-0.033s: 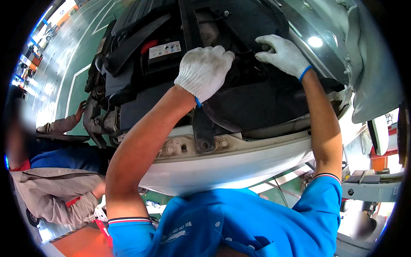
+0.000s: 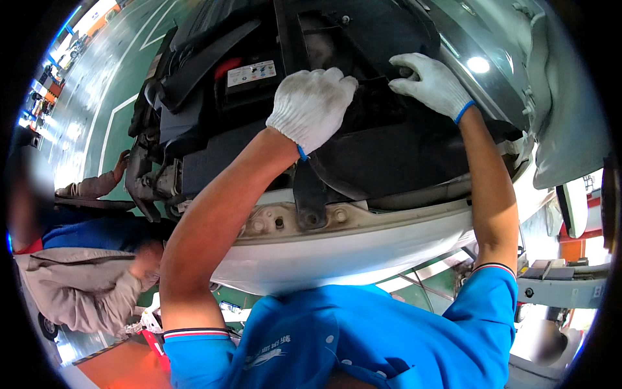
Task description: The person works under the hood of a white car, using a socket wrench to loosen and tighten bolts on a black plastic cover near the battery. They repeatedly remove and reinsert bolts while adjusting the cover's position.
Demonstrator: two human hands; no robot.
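Note:
Both my hands wear white knitted gloves with blue cuffs and reach into a car's open engine bay. My left hand (image 2: pixel 311 107) is closed, back upward, just right of the black battery (image 2: pixel 253 87) with its white label. Its fingertips and anything in them are hidden. To the right, my right hand (image 2: pixel 431 84) curls its thumb and fingers round a small dark part, too shadowed to name. Between and below the hands lies a dark recess beside a black plastic cover (image 2: pixel 395 159).
Nearest me runs the white front bumper (image 2: pixel 350 249), with a metal crossmember (image 2: pixel 259 223) behind it. A co-worker in a beige jacket (image 2: pixel 84 285) is at the left, one hand (image 2: pixel 121 165) by the car's edge. Green floor (image 2: pixel 123 123) lies beyond.
My hands stay nearly in place, the view shifting slightly. The co-worker's nearer hand and forearm have moved up, closer to my left forearm.

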